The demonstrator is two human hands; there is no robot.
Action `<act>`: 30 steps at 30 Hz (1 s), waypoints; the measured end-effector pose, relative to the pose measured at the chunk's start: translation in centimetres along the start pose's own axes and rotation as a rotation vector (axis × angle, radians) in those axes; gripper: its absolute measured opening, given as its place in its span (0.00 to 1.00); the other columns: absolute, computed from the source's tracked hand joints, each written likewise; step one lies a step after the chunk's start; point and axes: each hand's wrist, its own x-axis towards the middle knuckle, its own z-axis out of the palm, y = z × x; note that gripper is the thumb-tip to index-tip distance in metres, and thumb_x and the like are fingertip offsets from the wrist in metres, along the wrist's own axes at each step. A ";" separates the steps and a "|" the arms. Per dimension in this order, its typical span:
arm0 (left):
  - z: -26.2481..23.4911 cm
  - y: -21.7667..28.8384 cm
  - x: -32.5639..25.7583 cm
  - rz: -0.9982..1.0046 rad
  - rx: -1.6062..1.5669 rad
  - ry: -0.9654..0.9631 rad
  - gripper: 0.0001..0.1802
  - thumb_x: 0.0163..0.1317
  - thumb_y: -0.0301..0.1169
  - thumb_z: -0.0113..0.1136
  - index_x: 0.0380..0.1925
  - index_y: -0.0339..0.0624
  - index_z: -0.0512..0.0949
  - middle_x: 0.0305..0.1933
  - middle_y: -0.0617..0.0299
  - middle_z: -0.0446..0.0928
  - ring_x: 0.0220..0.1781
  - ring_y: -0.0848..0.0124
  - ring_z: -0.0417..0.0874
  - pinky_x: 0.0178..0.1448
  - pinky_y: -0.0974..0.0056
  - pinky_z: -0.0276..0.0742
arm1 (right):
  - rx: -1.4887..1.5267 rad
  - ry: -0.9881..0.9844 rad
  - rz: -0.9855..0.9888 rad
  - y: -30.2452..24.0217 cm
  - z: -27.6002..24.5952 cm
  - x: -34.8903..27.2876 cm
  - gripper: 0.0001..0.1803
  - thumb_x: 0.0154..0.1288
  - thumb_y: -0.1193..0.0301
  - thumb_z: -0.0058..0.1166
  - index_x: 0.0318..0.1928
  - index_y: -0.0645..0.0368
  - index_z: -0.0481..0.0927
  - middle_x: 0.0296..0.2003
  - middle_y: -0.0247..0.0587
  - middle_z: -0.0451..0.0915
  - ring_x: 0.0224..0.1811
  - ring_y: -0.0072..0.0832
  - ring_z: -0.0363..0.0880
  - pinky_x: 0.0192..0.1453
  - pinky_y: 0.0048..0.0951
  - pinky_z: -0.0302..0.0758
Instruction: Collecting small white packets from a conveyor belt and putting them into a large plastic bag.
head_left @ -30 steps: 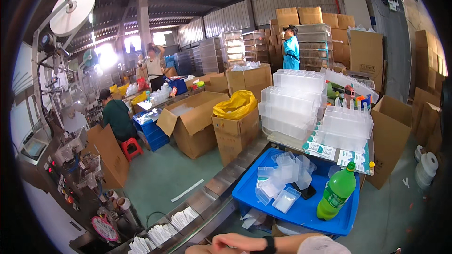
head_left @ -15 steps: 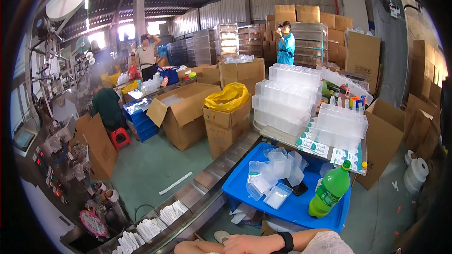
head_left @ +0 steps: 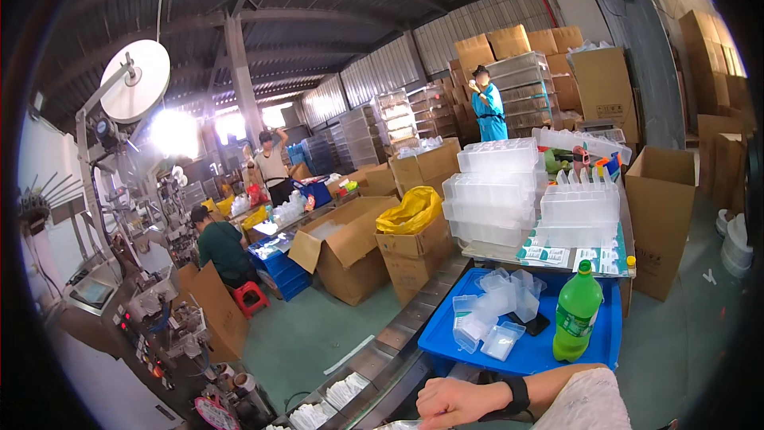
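Observation:
My right hand (head_left: 455, 401) is at the lower edge, its forearm coming in from the lower right with a black band at the wrist. The fingers curl downward, closed; whatever may be inside them is hidden. My left hand does not show. Close beyond my right hand stands a blue tub-like surface (head_left: 446, 357). On it lie several clear plastic boxes (head_left: 503, 341), a dark phone-like object (head_left: 538, 323) and an upright green bottle (head_left: 576, 314). A metal conveyor (head_left: 398, 333) runs left of the blue surface, with white flat packets (head_left: 347, 389) in its compartments.
Stacked translucent bins (head_left: 492, 191) stand on a table behind the blue surface. Open cartons (head_left: 350, 255) flank the conveyor, one lined with a yellow bag (head_left: 410, 211). Machinery (head_left: 151, 302) fills the left. A seated person (head_left: 223, 248) and two standing people are farther off.
The view has tilted up and turned left, so the scene sits lower and farther right. My right hand shows more fully; the other bare forearm at the lower edge has left the picture.

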 end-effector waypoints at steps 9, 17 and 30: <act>-4.8 -4.7 -7.2 0.215 0.335 0.211 0.06 0.41 0.32 0.58 0.16 0.51 0.69 0.21 0.61 0.70 0.25 0.59 0.71 0.30 0.56 0.62 | -0.062 -0.091 0.043 -1.6 0.7 0.3 0.16 0.62 0.64 0.53 0.21 0.58 0.68 0.19 0.34 0.66 0.25 0.30 0.67 0.36 0.29 0.61; -6.1 -5.5 -13.0 -0.021 0.365 0.280 0.05 0.44 0.31 0.57 0.18 0.47 0.70 0.22 0.59 0.69 0.29 0.57 0.69 0.34 0.54 0.59 | -0.083 -0.209 0.079 -2.2 1.3 0.6 0.17 0.62 0.65 0.53 0.20 0.59 0.67 0.19 0.36 0.65 0.25 0.32 0.66 0.34 0.30 0.60; -6.4 -9.0 -17.0 -0.124 0.407 0.414 0.07 0.35 0.31 0.56 0.20 0.51 0.74 0.22 0.69 0.68 0.29 0.68 0.69 0.46 0.55 0.62 | 0.040 -0.210 0.658 -5.7 3.0 1.6 0.11 0.58 0.72 0.53 0.21 0.53 0.69 0.25 0.38 0.70 0.31 0.28 0.65 0.35 0.31 0.62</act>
